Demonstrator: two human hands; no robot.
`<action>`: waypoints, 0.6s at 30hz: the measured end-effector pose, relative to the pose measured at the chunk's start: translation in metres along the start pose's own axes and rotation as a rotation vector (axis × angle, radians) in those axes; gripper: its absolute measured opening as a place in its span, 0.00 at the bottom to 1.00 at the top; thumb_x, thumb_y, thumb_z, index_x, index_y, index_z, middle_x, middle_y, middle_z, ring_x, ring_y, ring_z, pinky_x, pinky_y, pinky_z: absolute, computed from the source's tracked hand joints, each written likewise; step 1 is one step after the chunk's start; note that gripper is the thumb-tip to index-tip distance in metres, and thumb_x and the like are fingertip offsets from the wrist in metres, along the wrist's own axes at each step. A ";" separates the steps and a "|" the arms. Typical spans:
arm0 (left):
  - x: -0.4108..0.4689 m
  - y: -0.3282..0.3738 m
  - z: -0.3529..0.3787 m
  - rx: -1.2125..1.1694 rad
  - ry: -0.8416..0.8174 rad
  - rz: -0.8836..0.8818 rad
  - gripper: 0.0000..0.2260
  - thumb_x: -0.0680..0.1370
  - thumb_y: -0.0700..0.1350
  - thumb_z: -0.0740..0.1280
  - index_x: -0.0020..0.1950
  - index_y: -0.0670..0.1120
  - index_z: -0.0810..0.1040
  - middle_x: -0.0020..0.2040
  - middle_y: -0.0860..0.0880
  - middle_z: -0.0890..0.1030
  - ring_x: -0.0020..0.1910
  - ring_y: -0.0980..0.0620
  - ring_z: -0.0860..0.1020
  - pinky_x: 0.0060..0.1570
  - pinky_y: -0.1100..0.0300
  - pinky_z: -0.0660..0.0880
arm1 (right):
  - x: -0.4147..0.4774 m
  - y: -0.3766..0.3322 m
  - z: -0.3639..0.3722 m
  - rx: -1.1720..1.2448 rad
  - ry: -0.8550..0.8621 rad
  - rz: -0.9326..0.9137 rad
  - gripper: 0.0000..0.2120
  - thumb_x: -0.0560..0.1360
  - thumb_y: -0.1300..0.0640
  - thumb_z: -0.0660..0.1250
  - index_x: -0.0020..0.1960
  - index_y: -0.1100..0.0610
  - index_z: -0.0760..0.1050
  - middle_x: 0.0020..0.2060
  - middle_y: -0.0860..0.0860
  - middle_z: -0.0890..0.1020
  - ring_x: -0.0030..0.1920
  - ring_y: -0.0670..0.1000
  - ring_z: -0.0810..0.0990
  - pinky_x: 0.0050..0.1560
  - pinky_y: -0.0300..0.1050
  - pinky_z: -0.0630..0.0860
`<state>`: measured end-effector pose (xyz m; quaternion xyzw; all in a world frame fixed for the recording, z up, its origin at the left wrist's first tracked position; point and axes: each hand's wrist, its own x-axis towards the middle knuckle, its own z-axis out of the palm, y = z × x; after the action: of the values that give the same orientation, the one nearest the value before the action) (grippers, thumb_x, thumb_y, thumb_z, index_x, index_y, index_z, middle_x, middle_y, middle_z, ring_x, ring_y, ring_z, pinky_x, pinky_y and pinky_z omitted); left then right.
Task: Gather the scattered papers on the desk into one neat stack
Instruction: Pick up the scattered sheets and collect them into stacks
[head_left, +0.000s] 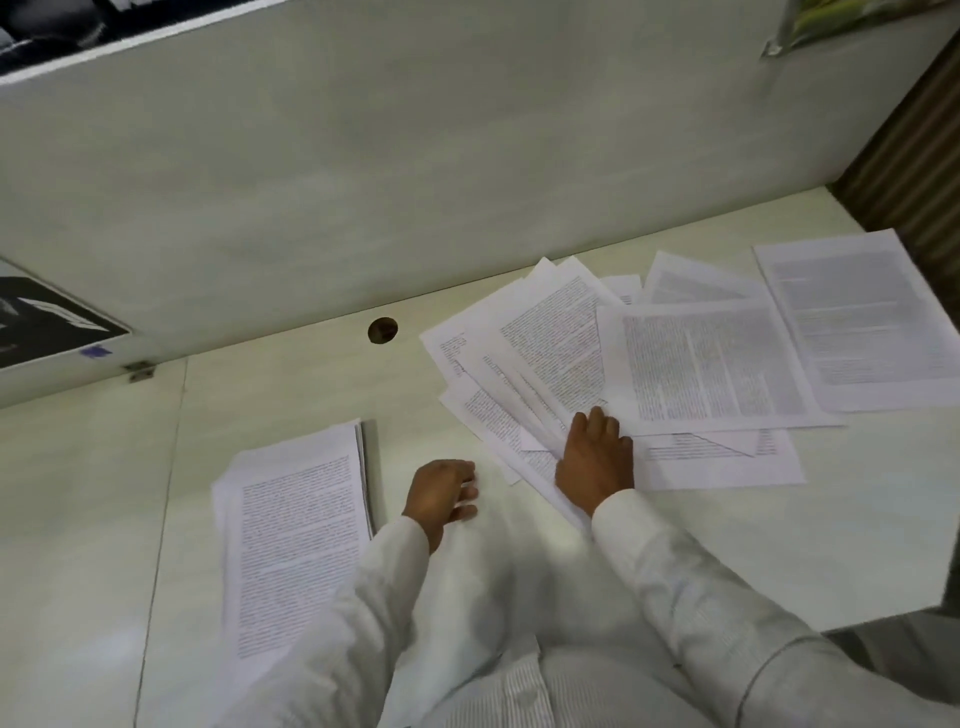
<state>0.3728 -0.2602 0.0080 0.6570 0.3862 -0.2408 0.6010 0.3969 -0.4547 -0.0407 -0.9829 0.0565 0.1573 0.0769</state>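
Observation:
A gathered stack of printed papers (296, 540) lies on the left of the pale desk (519, 525). Several loose printed sheets (550, 343) overlap in a fan at the centre right. More sheets (706, 364) spread out to the right, and one separate sheet (862, 322) lies farthest right. My right hand (595, 460) rests palm down on the near edge of the fanned sheets, fingers bent onto the paper and thumb hidden. My left hand (441, 493) sits over bare desk between the stack and the fan, with its fingers loosely curled and nothing in them.
A partition wall (415, 182) runs along the back of the desk, with a round cable hole (383, 330) in front of it. A dark poster (47, 317) hangs at the left. A brown ribbed panel (914, 171) closes the right side. The desk's front edge is at lower right.

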 end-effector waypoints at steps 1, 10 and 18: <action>0.002 0.006 0.005 0.037 -0.007 0.009 0.04 0.78 0.39 0.66 0.44 0.41 0.78 0.41 0.42 0.77 0.37 0.46 0.74 0.41 0.52 0.77 | 0.001 0.002 -0.002 0.014 0.023 -0.006 0.18 0.74 0.53 0.66 0.61 0.58 0.69 0.64 0.57 0.71 0.63 0.58 0.71 0.57 0.53 0.72; 0.032 0.050 0.052 0.029 0.004 -0.006 0.04 0.77 0.40 0.69 0.46 0.42 0.75 0.42 0.42 0.79 0.36 0.46 0.77 0.36 0.57 0.75 | 0.010 0.040 -0.019 0.580 0.069 0.054 0.13 0.83 0.58 0.56 0.56 0.62 0.77 0.52 0.57 0.82 0.51 0.59 0.77 0.50 0.51 0.76; 0.041 0.047 0.050 0.236 0.048 0.204 0.11 0.76 0.41 0.70 0.59 0.42 0.79 0.57 0.43 0.82 0.51 0.42 0.81 0.54 0.44 0.80 | 0.006 0.043 -0.029 0.716 0.095 0.183 0.13 0.84 0.54 0.54 0.56 0.58 0.75 0.46 0.55 0.81 0.46 0.57 0.79 0.47 0.48 0.76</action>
<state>0.4417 -0.2992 -0.0036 0.7645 0.3006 -0.2063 0.5317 0.4052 -0.5021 -0.0215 -0.8908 0.1992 0.0881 0.3988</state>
